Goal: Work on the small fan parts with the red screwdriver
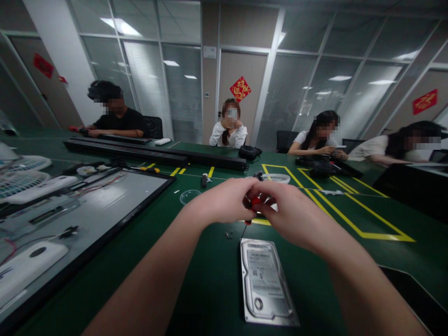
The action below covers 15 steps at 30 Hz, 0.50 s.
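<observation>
A silver hard drive (pixel 263 280) lies label side up on the green table in front of me. My left hand (pixel 229 200) and my right hand (pixel 285 205) meet above its far end, both with fingers closed around a screwdriver (pixel 255 202) with a red and black handle. Its thin shaft points down, and the tip is at the far left corner of the drive. The fingers partly hide the handle. Several small screws (pixel 228 235) are scattered on the table just left of that corner.
At left lies a large opened panel (pixel 105 200) with white fans (pixel 26 182) and loose wires on it. A clear round dish (pixel 191 197), a white basket (pixel 278 178) and long black bars (pixel 157 153) are farther back. A dark flat device (pixel 413 298) lies right. Several people sit opposite.
</observation>
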{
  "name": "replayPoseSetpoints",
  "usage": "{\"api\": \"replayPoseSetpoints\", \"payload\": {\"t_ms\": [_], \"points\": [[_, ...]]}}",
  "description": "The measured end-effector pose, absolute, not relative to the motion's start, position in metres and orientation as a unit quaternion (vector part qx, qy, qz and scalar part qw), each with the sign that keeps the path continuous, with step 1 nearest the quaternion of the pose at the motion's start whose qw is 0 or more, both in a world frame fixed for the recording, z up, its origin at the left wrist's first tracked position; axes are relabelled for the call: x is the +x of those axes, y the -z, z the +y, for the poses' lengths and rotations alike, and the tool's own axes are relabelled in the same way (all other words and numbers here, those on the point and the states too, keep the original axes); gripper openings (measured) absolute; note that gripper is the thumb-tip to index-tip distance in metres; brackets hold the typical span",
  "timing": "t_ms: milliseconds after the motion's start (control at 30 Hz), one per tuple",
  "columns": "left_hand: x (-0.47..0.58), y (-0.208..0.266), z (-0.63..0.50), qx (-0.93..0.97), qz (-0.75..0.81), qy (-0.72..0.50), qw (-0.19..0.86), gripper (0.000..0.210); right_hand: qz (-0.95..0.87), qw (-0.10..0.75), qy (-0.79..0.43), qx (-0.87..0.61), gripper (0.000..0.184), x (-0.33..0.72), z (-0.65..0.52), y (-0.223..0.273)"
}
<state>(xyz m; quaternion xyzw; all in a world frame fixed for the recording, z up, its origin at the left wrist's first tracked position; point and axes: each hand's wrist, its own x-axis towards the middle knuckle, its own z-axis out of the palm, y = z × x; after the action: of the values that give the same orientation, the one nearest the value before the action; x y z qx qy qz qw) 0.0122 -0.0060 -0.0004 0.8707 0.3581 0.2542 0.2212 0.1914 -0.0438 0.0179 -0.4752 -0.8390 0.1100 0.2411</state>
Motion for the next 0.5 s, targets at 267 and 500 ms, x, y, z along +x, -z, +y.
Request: {"api": "replayPoseSetpoints", "payload": {"t_ms": [267,500], "points": [[0.0144,0.0048,-0.0031,0.861,0.365,-0.263,0.236,0.041,-0.823,0.241,-0.085,-0.507,0.005,0.1875,-0.0471,-0.0228],[0.0118,-0.0019,-0.0074,0.868,0.357,-0.252,0.237,0.043,-0.835,0.240,-0.109,-0.482,0.027,0.1944,-0.0449,-0.0207]]}}
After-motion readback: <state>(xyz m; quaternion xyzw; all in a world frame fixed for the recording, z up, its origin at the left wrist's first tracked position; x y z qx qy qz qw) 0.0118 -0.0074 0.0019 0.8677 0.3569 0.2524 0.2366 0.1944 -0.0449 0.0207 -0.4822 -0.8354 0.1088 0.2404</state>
